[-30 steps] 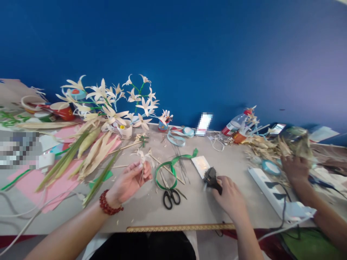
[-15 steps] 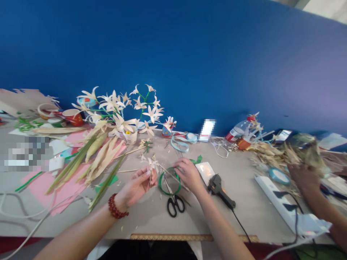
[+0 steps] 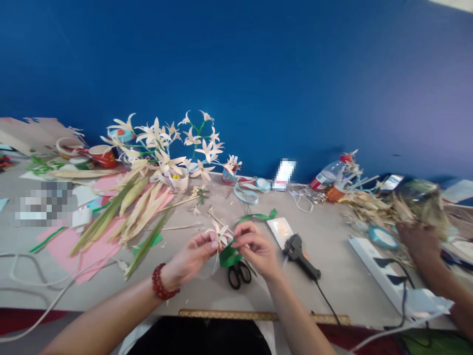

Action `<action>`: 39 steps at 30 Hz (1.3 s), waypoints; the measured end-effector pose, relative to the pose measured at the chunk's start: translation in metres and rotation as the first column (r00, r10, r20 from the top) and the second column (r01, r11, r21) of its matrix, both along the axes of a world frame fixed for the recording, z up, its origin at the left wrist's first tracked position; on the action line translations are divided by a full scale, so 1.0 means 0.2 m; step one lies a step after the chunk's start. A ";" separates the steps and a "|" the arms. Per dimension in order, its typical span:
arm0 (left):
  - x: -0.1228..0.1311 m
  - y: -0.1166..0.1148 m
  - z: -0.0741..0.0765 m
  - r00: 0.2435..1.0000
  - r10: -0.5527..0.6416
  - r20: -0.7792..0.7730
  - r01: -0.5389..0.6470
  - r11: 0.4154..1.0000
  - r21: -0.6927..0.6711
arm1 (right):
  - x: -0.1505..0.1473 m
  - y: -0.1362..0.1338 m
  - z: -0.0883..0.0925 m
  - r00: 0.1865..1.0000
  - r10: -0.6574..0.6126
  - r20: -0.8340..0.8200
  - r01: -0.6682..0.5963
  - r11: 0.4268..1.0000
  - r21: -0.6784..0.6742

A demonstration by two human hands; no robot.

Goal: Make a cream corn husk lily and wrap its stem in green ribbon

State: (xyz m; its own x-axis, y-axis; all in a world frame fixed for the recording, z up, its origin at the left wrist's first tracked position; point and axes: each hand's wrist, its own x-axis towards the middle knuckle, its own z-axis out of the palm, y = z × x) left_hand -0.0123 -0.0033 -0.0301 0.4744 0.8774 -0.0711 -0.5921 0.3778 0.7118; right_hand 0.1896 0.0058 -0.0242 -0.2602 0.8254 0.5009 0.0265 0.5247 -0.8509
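Between finger and thumb, my left hand point(image 3: 195, 254) pinches a small white husk flower point(image 3: 220, 232) by its base. Opposite it, my right hand point(image 3: 258, 249) is closed on a roll of green tape point(image 3: 229, 256), its fingertips near the flower. A strip of green ribbon point(image 3: 258, 216) lies on the table behind the right hand. Below the tape rest black-handled scissors point(image 3: 239, 274), their blades hidden by the tape and hands. To the right of my right hand lies a black glue gun point(image 3: 303, 259), beside a white rectangular pad point(image 3: 280, 230).
Finished white flowers point(image 3: 199, 148) stand in cups at the back left, with husks point(image 3: 138, 229) on pink paper point(image 3: 86, 246) before them. A power strip point(image 3: 380, 276) and another person's hand point(image 3: 419, 241) are at the right. A wooden ruler point(image 3: 229, 314) lies along the front edge.
My right hand has picked the green tape roll up off the table and brought it to the flower. My left hand has moved slightly right with the flower.
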 end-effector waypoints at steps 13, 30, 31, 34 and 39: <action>0.10 -0.12 0.02 0.992 0.125 -0.019 -0.126 0.991 -0.037 | -0.15 -0.23 -0.05 0.883 -0.194 -0.427 0.015 0.922 -0.386; 0.11 -0.15 0.01 0.989 0.146 0.009 -0.146 0.989 -0.029 | -0.11 -0.31 0.06 0.907 -0.185 -0.377 -0.073 0.814 -0.577; 0.12 -0.15 0.00 0.989 0.144 0.010 -0.144 0.989 -0.035 | -0.11 -0.31 0.06 0.912 -0.179 -0.370 -0.079 0.807 -0.585; 0.13 -0.16 0.00 0.990 0.139 0.023 -0.138 0.989 -0.062 | -0.15 -0.30 0.05 0.910 -0.200 -0.362 -0.053 0.812 -0.581; 0.14 -0.16 -0.01 0.981 0.192 0.030 -0.189 0.979 -0.082 | -0.21 -0.28 0.03 0.851 -0.316 -0.419 0.066 0.856 -0.512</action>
